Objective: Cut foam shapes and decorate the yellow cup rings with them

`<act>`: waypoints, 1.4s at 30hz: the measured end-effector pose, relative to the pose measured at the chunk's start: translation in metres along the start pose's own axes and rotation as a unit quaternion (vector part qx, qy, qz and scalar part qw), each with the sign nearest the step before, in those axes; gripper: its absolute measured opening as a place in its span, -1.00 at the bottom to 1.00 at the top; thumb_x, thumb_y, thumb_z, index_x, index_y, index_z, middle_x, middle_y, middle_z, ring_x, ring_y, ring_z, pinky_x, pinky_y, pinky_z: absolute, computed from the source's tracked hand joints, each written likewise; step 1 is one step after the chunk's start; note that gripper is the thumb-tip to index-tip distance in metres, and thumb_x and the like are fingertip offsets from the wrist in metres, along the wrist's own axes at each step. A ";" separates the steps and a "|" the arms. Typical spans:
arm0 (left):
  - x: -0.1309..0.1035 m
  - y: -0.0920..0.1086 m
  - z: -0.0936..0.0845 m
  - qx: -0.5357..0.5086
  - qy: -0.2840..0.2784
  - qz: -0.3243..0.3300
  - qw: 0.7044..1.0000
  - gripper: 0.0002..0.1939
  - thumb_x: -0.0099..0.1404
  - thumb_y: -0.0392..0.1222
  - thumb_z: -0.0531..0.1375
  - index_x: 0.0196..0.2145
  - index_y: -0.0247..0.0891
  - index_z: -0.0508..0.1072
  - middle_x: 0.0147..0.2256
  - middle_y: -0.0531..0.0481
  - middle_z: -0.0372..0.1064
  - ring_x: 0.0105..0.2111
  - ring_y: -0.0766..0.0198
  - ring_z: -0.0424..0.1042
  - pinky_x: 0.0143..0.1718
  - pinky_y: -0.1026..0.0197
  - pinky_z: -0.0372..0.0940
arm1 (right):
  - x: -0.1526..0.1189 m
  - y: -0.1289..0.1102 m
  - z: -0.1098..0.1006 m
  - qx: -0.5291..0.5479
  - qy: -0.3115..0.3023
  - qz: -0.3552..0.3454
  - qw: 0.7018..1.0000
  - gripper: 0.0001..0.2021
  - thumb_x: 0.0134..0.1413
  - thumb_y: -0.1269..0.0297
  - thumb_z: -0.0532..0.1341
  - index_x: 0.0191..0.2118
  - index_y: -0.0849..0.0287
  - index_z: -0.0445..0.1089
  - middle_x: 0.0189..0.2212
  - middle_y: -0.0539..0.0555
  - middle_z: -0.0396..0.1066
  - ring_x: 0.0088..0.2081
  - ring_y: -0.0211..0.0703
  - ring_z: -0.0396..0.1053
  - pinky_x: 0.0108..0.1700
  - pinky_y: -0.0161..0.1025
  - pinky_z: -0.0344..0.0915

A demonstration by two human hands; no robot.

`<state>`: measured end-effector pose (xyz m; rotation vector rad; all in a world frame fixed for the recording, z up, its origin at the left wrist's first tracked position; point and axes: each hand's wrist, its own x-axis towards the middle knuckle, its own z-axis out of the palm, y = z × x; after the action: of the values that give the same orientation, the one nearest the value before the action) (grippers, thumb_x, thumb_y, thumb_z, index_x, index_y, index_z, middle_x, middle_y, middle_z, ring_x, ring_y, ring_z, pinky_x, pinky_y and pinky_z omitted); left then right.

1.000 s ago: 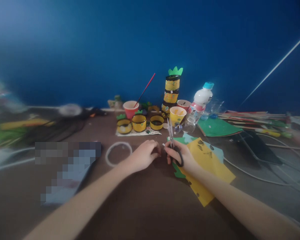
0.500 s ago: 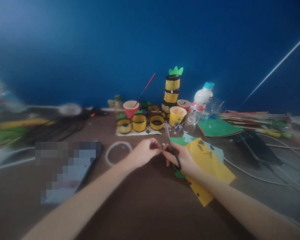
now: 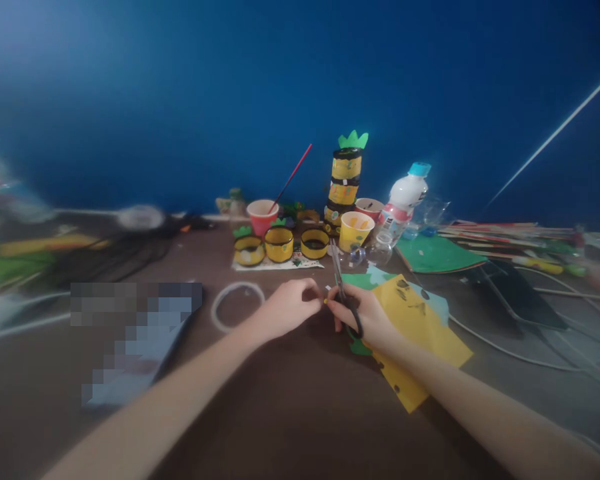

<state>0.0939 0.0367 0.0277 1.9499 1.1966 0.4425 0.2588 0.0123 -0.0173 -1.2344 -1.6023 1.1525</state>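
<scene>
My right hand is closed around black-handled scissors, whose blades point up and away from me. At its thumb and fingertip shows a tiny yellow piece. My left hand is just left of that piece, thumb and forefinger pinched together; whatever may be between them is too small to make out. A tiny white scrap appears by the right fingertips. Under and beside the right wrist lie a yellow sheet with dark spots and a green sheet.
Yellow rings with black rims stand behind the hands, near a red cup with a brush, a yellow cup, a stacked yellow-and-black tower and a bottle. A clear ring lies left; sticks and cables lie right.
My left fingertips have drawn slightly left, away from the right ones, and the tiny yellow piece now shows between the hands. The scissors stay in my right hand.
</scene>
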 end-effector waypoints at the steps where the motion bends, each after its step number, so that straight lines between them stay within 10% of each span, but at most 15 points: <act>1: -0.001 0.001 0.001 0.010 0.002 0.001 1.000 -0.83 0.09 -0.18 0.04 -0.41 -0.25 0.38 -0.38 0.01 0.41 -0.35 0.23 0.35 -0.31 0.22 0.18 | 0.000 0.000 0.000 0.001 -0.002 0.000 1.000 -0.90 -0.01 0.26 0.12 -0.41 0.17 0.23 -0.70 -0.12 0.25 -0.65 -0.34 0.28 -0.54 -0.38 0.18; 18: -0.003 0.001 0.002 0.100 0.037 0.039 0.994 -0.89 0.12 -0.20 0.04 -0.48 -0.23 0.32 -0.45 0.04 0.36 -0.44 0.27 0.29 -0.42 0.25 0.11 | 0.002 0.002 0.002 -0.003 0.009 0.006 1.000 -0.90 -0.02 0.28 0.13 -0.43 0.18 0.20 -0.70 -0.13 0.22 -0.67 -0.37 0.25 -0.57 -0.40 0.16; 32: 0.000 0.006 -0.003 -0.273 0.069 -0.003 0.960 -0.90 0.12 -0.22 0.09 -0.45 -0.31 0.35 -0.47 0.07 0.29 -0.45 0.39 0.22 -0.41 0.32 0.08 | -0.003 -0.002 0.002 -0.026 -0.066 -0.052 0.996 -0.91 0.03 0.31 0.10 -0.44 0.18 0.16 -0.62 -0.11 0.16 -0.60 -0.37 0.19 -0.52 -0.39 0.14; 42: -0.002 0.012 -0.003 -0.290 0.069 -0.010 0.955 -0.91 0.12 -0.24 0.10 -0.47 -0.31 0.34 -0.50 0.09 0.28 -0.45 0.40 0.22 -0.40 0.31 0.07 | -0.003 0.002 0.001 -0.053 -0.071 -0.074 0.993 -0.94 0.02 0.35 0.09 -0.42 0.18 0.16 -0.58 -0.10 0.15 -0.57 -0.37 0.17 -0.49 -0.39 0.14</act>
<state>0.0980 0.0334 0.0387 1.4155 1.0213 0.8283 0.2591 0.0093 -0.0198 -1.1000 -1.8488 1.0931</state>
